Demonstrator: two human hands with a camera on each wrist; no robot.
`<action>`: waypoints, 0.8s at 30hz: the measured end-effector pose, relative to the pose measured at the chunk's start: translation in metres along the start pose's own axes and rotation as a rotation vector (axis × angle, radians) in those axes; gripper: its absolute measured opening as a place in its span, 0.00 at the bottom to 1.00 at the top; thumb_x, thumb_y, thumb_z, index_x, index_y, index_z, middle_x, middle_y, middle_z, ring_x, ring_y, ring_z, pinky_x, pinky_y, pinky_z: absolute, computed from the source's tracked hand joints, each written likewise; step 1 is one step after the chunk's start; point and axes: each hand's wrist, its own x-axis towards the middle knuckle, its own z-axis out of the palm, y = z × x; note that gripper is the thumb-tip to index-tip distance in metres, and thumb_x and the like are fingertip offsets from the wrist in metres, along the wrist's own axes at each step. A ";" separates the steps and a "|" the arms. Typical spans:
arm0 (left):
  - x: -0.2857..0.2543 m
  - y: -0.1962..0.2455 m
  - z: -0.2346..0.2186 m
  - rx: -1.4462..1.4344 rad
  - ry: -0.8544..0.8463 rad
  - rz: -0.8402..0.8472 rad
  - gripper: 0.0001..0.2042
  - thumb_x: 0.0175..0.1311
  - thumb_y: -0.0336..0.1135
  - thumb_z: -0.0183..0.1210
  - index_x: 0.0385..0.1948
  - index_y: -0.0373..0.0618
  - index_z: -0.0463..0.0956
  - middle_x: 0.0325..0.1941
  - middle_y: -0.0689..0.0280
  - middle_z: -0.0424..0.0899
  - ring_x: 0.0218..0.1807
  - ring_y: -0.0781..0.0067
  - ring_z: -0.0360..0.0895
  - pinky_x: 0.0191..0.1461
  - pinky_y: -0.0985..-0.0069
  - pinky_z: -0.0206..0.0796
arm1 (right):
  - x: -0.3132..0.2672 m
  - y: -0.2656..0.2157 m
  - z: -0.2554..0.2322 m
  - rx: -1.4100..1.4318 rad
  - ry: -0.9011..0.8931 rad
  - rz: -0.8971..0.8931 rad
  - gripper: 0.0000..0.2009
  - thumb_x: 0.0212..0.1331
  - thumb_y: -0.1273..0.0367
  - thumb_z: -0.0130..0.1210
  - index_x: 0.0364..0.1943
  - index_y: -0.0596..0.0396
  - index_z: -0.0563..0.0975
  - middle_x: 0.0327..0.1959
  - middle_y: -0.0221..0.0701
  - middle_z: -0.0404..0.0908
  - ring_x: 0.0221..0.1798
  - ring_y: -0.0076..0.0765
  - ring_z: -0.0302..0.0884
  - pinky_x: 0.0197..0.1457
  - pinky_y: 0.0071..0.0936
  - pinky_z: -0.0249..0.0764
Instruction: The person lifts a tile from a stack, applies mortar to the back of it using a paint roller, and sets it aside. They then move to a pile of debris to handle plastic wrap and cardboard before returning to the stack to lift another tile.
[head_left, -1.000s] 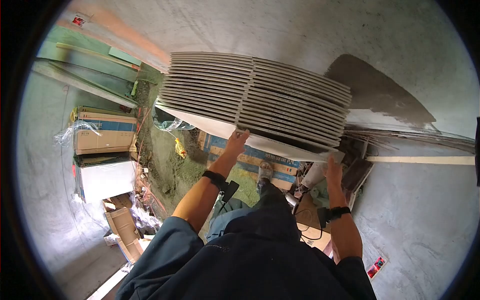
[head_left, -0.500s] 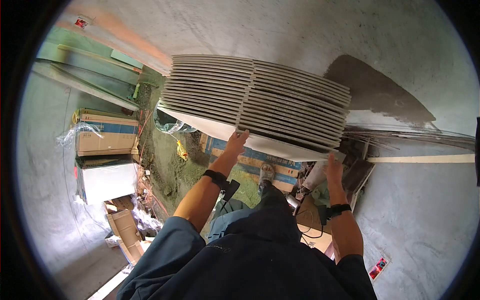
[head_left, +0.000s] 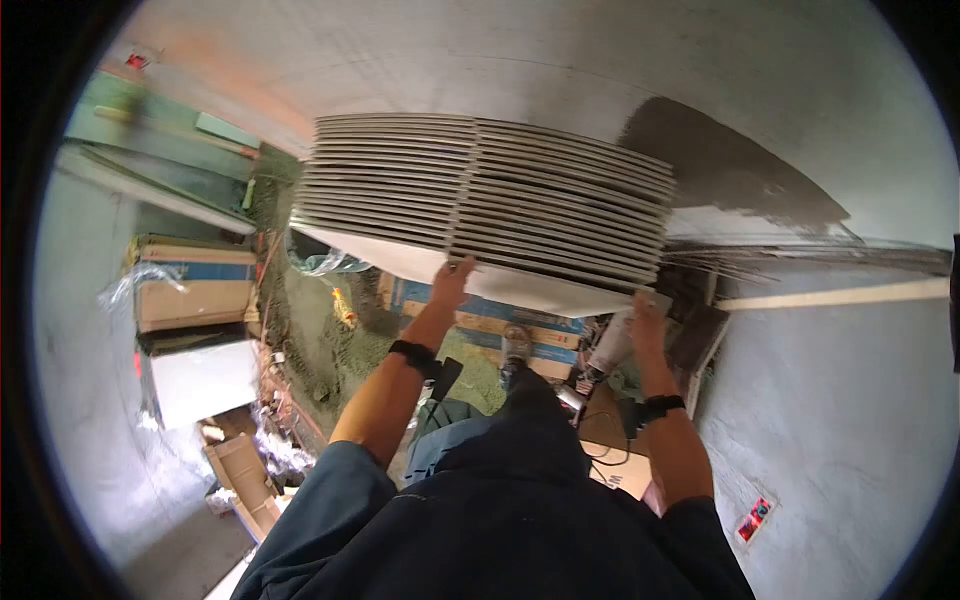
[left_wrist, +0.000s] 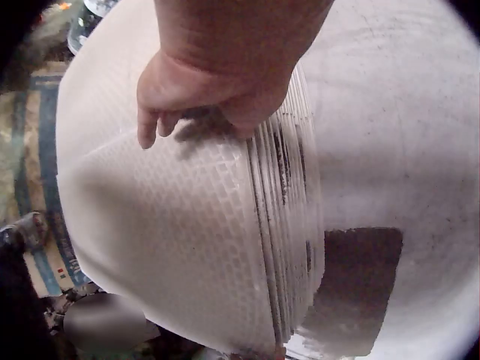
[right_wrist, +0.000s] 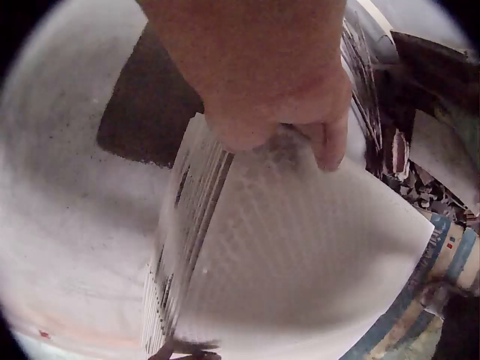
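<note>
Thin, light tiles stand on edge in two side-by-side rows, a tile stack (head_left: 560,205) leaning on the wall. The front tile (head_left: 530,285) shows a pale face, and in the left wrist view a faint brick-like grid (left_wrist: 187,202) covers it. My left hand (head_left: 452,282) grips this tile's top edge near where the rows meet, fingers over the pale face. Close to the tile's right corner, my right hand (head_left: 646,320) holds the same edge. In the right wrist view its fingers (right_wrist: 330,146) lie over the face, and the thumb is partly hidden.
Blue-and-tan cardboard (head_left: 550,352) lies on the floor below, with a foot (head_left: 516,345) on it. Cardboard boxes (head_left: 195,300) and a white panel (head_left: 205,382) line the left wall. Thin rods (head_left: 820,256) lie along the wall at right, past a dark wet patch (head_left: 735,165).
The head view has swung slightly, so the scene sits further left in it. Both hands keep the same places on the tile's edge.
</note>
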 end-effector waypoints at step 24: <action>-0.021 0.013 0.000 0.008 -0.012 -0.023 0.28 0.63 0.58 0.60 0.56 0.49 0.69 0.51 0.66 0.71 0.53 0.66 0.70 0.51 0.59 0.70 | -0.025 -0.044 0.010 -0.231 0.082 0.050 0.43 0.62 0.36 0.44 0.65 0.64 0.65 0.49 0.51 0.77 0.47 0.55 0.77 0.46 0.55 0.70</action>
